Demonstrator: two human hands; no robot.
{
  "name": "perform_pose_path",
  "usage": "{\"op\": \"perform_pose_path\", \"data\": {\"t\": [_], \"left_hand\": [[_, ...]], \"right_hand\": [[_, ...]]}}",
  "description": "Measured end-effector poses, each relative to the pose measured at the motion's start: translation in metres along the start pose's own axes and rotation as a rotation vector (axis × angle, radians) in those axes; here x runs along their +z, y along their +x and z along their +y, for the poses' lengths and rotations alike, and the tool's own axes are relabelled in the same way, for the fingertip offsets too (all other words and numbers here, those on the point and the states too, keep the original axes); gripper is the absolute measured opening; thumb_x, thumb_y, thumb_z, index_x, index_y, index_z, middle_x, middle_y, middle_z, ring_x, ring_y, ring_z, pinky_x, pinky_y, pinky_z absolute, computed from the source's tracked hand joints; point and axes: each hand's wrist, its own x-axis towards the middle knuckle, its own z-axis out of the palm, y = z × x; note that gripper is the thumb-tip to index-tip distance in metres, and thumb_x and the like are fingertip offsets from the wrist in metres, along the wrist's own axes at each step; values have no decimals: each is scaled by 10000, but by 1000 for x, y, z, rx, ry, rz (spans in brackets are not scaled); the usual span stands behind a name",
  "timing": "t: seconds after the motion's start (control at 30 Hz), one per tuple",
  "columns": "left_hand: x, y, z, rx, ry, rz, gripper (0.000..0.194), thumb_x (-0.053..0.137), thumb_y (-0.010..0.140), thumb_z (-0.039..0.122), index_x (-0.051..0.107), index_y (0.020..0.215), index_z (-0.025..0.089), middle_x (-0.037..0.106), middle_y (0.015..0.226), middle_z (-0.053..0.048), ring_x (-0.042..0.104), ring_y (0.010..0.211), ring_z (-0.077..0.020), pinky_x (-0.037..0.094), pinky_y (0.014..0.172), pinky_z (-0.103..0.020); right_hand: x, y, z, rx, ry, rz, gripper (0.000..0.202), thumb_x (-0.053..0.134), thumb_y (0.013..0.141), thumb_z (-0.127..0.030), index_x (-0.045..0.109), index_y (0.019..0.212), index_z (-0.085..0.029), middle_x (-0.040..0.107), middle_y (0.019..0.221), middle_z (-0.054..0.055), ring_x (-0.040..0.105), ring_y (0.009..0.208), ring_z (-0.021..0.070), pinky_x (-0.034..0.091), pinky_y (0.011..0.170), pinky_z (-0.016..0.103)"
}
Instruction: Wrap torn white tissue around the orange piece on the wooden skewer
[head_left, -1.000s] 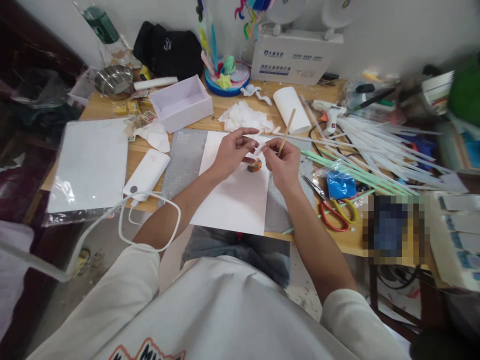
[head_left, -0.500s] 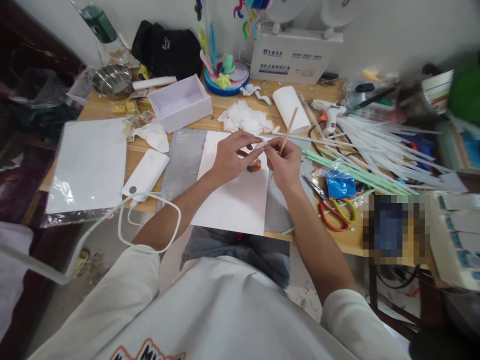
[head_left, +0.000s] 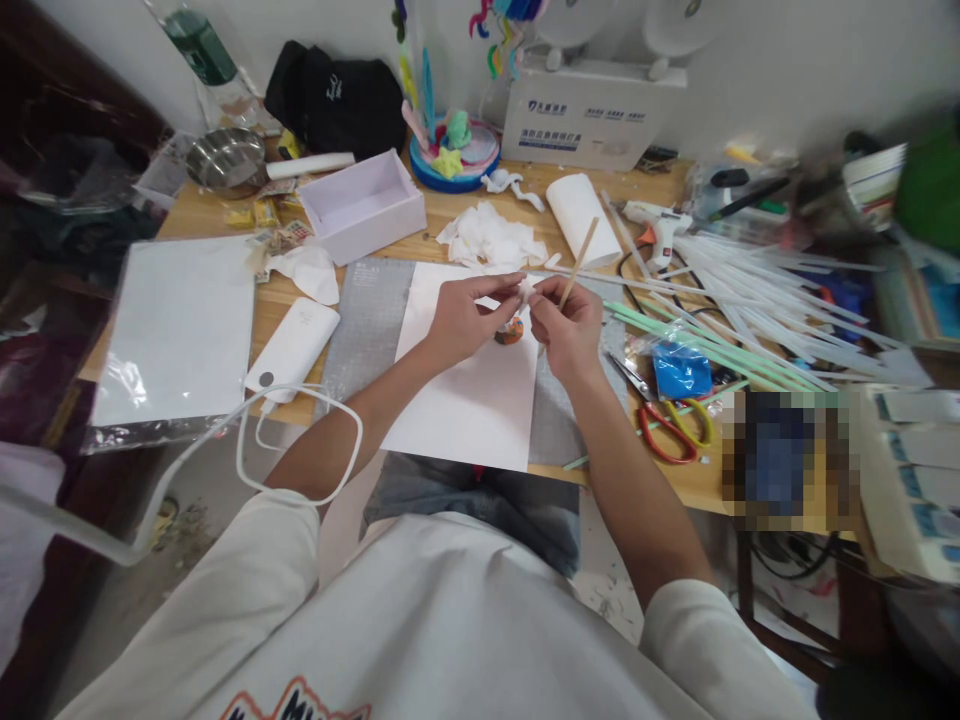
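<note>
Over a white sheet of paper (head_left: 465,400), my two hands meet at a small white piece (head_left: 527,292), soft-looking like tissue. My left hand (head_left: 469,318) pinches it between thumb and fingers from the left. My right hand (head_left: 570,325) is closed on its other side, with a thin wooden stick (head_left: 581,258) also held in its fingers, slanting up and to the right. Just below the fingers lies a small round orange, multicoloured thing (head_left: 510,331) on the paper; its kind is unclear. The paper rests on a grey cutting mat (head_left: 364,320).
Red-and-yellow-handled scissors (head_left: 667,430) lie on the right, below green and white strips (head_left: 750,290) and a glue gun (head_left: 664,228). Crumpled tissue (head_left: 491,238), a paper roll (head_left: 581,215) and a lilac box (head_left: 367,205) stand behind. A power bank (head_left: 294,345) with cable lies left.
The fingers of my left hand have shifted slightly around the white piece, and more of it shows between the hands. The stick remains in my right hand.
</note>
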Motion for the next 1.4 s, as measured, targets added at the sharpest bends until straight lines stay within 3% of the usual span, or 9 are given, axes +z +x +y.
{"op": "perform_pose_path", "data": {"t": [0.17, 0.33, 0.47, 0.6, 0.83, 1.0, 1.1, 1.4], "left_hand": [[2, 3, -8, -39, -107, -5, 347, 735, 831, 276, 778, 1145, 133, 790, 903, -60, 730, 763, -133, 625, 696, -242], [0, 5, 1, -129, -234, -61, 314, 689, 842, 192, 704, 1150, 133, 754, 830, -25, 702, 673, -96, 603, 637, -204], [-2, 7, 6, -217, -308, -108, 235, 667, 864, 176, 590, 1085, 171, 702, 768, 25, 676, 620, -72, 586, 624, -184], [-1, 8, 5, -215, -358, -122, 163, 653, 876, 178, 518, 966, 195, 664, 752, 51, 663, 624, -61, 574, 625, -171], [2, 7, 6, -235, -452, -128, 89, 683, 862, 173, 596, 861, 154, 646, 769, 22, 650, 680, -67, 576, 674, -197], [5, 7, 6, -240, -454, -94, 352, 872, 751, 308, 567, 860, 169, 618, 788, 35, 623, 689, -63, 547, 666, -189], [5, 9, 5, -216, -446, -70, 426, 904, 712, 291, 529, 889, 188, 575, 760, 64, 598, 645, -53, 521, 620, -179], [5, 7, 0, -138, -322, -66, 176, 710, 835, 137, 630, 991, 152, 646, 721, 33, 618, 594, -60, 520, 594, -180]], "right_hand": [[0, 0, -1, 19, 39, 15, 216, 763, 680, -372, 609, 697, -222, 392, 517, -97, 286, 440, 35, 203, 432, 224], [0, 0, 0, 24, 37, 17, 197, 748, 686, -359, 603, 697, -225, 381, 503, -102, 272, 424, 35, 193, 420, 229], [-1, 1, 2, 8, 4, 19, 218, 741, 715, -384, 586, 715, -230, 369, 519, -105, 267, 426, 34, 199, 423, 232], [-1, 2, 4, -9, -33, 24, 251, 730, 739, -421, 564, 717, -234, 359, 528, -102, 269, 434, 37, 208, 429, 236], [-2, 2, 3, -15, -40, 28, 228, 726, 731, -403, 575, 711, -232, 373, 526, -93, 288, 458, 47, 223, 447, 234], [-3, 2, 5, -66, -132, 28, 237, 692, 770, -433, 568, 725, -236, 431, 585, -69, 348, 510, 61, 269, 470, 232], [-3, 3, 7, -108, -158, 22, 247, 685, 786, -445, 565, 731, -235, 443, 607, -66, 365, 522, 61, 289, 483, 233], [1, -4, 0, -83, -155, -4, 173, 683, 769, -354, 598, 709, -216, 448, 558, -74, 361, 491, 50, 305, 487, 234]]}}
